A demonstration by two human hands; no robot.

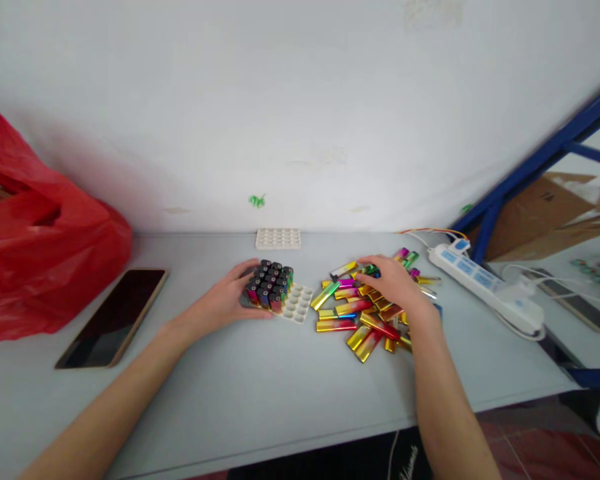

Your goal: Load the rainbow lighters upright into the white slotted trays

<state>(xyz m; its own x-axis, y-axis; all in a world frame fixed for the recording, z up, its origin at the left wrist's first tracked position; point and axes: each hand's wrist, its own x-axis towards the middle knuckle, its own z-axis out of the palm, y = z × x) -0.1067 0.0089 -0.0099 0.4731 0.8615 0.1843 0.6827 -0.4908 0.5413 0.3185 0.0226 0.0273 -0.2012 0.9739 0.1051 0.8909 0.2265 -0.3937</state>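
1. Left hand: curved round the left end of the white tray, thumb along near side, fingers at far side; reads as clasping it.
2. Black-topped cylinders: standing upright, packed in the tray's left part. Bare holes at the right part, facing the heap.
3. Heap of shiny cylinders: just right of the tray, narrow gap between; lying flat, long axes every which way.
4. Right hand: over the heap's far side, clearly the nearer hand. Thumb and fingers bent, tips near a green piece; can't tell if pinching it or only touching.
5. Key relation: bare holes lie left of and slightly nearer the body than the right fingertips; loose pieces lie flat, tray ones upright, so axes differ by about a quarter turn.
6. Yellow-green cylinder: heap's left edge, slanting far-right to near-left, closest to the holes.
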